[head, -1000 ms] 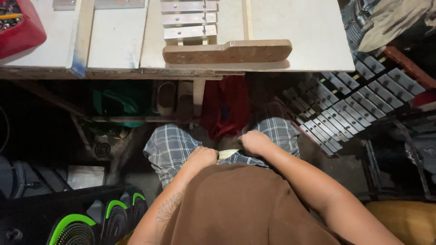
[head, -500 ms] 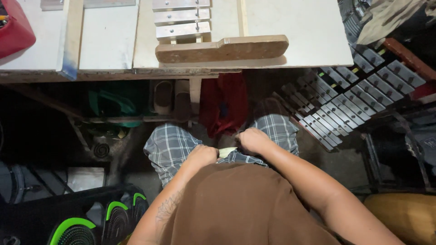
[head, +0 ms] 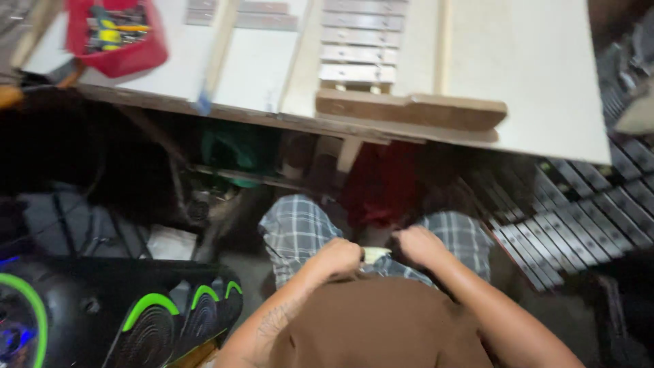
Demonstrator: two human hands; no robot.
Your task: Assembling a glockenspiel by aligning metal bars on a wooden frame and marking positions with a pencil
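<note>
Small pale object (head: 376, 255) in lap, left hand (head: 338, 258) and right hand (head: 419, 247) curled, grips pinching its ends

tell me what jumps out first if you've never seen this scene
Both hands meet in the lap, the left hand and right hand pinching a small pale piece between them. Above, a white bench carries metal bars and a red tray at its far left. Green-trimmed speakers sit lower left.
</note>
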